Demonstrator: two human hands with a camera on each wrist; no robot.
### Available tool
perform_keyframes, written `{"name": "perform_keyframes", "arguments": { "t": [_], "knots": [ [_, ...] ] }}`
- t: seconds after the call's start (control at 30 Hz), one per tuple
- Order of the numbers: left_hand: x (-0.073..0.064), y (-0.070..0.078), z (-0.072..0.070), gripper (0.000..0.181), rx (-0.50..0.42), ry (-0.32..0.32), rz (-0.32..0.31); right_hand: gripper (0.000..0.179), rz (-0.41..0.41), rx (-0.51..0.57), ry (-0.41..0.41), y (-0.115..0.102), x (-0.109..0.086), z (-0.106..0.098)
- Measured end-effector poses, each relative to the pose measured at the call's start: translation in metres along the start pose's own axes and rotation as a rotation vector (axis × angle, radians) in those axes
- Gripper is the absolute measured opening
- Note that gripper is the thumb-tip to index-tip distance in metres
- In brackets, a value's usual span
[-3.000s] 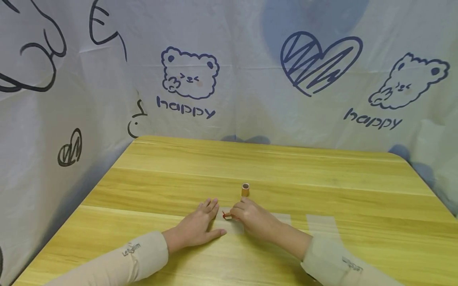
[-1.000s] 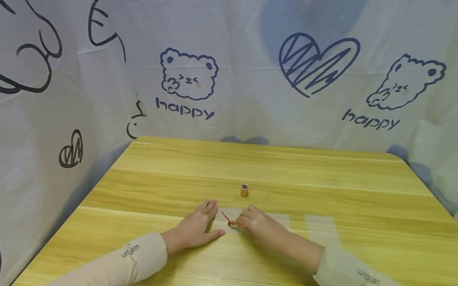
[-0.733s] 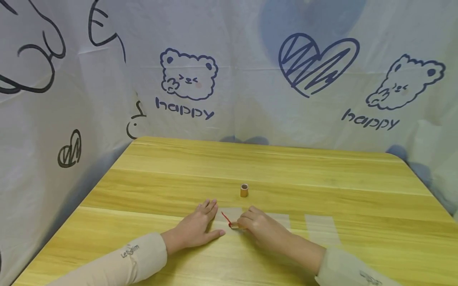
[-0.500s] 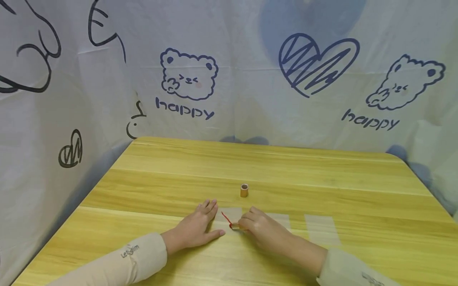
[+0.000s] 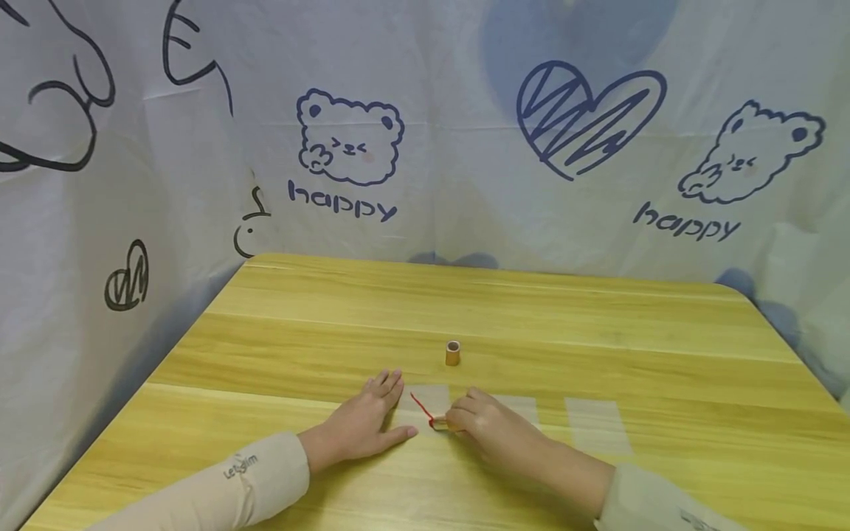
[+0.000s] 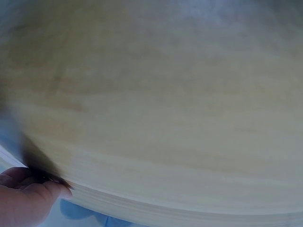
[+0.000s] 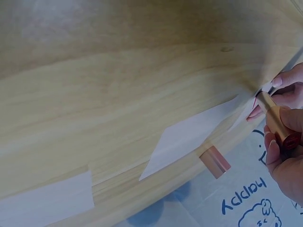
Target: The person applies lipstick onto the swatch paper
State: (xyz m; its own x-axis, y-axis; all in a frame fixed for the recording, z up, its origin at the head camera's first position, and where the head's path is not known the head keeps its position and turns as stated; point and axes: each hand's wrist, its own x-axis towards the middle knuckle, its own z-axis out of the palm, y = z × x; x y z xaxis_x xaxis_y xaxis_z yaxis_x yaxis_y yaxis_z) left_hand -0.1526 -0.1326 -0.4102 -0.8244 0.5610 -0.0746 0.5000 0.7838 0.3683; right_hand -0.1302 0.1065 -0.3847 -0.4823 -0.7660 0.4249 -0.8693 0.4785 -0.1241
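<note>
In its closed grip, the right hand [image 5: 494, 431] holds a shiny gold lipstick tube [image 7: 276, 118], whose red tip [image 5: 432, 423] touches a pale paper square [image 5: 434, 398]. The left hand [image 5: 364, 425] lies straight-fingered at its edge.

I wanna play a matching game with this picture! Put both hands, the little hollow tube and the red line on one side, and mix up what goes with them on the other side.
Column 1
1. left hand
2. right hand
3. little hollow tube
4. red line

Column 2
A. marked on a pale sheet
B. rests palm-down, holding nothing
C. stands upright on the table
D. grips a gold lipstick-like stick

Right pairs: 1-B, 2-D, 3-C, 4-A
</note>
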Motion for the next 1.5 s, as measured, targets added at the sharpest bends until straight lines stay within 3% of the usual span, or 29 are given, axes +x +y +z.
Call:
{"name": "perform_keyframes", "arguments": {
  "t": [0.93, 1.2, 1.4, 1.5],
  "knots": [
    [-0.002, -0.001, 0.002, 0.080, 0.018, 0.003, -0.011, 0.015, -0.031, 0.018, 0.017, 0.001, -0.005, -0.003],
    [-0.002, -0.002, 0.006, 0.079, 0.030, 0.024, 0.004, 0.011, 0.056, 0.128, -0.020, 0.003, -0.006, -0.008],
    [-0.002, -0.003, 0.008, 0.079, 0.043, 0.042, 0.016, 0.015, 0.090, 0.164, 0.040, 0.010, -0.006, -0.011],
    [-0.002, -0.004, 0.009, 0.079, 0.048, 0.050, 0.023, 0.016, 0.147, 0.212, 0.052, 0.012, -0.006, -0.014]
  ]
}}
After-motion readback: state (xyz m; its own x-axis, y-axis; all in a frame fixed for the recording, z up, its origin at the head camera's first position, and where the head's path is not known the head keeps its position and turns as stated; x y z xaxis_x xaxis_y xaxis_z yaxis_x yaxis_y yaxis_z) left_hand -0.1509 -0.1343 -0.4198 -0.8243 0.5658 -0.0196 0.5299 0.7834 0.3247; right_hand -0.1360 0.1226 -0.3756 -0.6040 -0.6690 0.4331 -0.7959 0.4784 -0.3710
